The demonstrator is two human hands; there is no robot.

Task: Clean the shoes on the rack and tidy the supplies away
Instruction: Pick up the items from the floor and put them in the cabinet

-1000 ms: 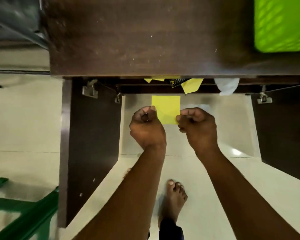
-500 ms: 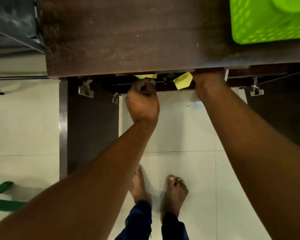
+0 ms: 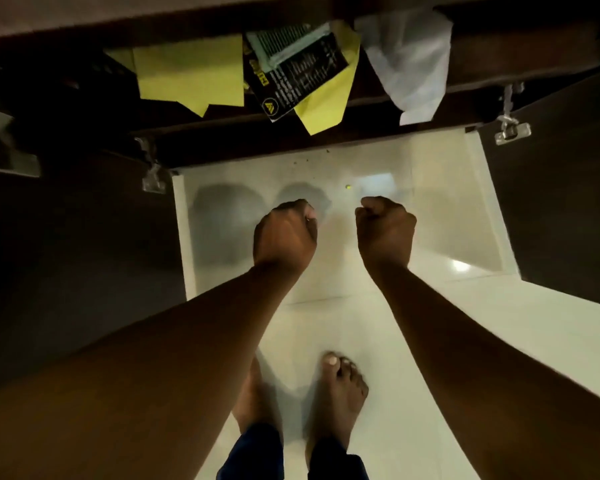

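Observation:
On the cabinet's upper shelf lie a folded yellow cloth [image 3: 191, 76], a black packet [image 3: 300, 76] on a second yellow cloth [image 3: 324, 105], and a white cloth [image 3: 411, 60] that hangs over the shelf edge. My left hand [image 3: 284, 235] and my right hand [image 3: 385, 232] hover side by side below the shelf, over the white floor of the cabinet. Both are curled into fists and hold nothing. No shoes are in view.
Dark cabinet doors stand open at the left [image 3: 73, 258] and right [image 3: 565, 209], with metal hinges [image 3: 511, 128] at their top corners. The cabinet's white base [image 3: 440, 216] carries a few crumbs. My bare feet [image 3: 340, 386] stand on the pale tiled floor in front of it.
The yellow cloth I held in both hands now lies on the shelf. Both hands have come back out and down, without anything in them. My head has dropped lower, so the cabinet top is out of view.

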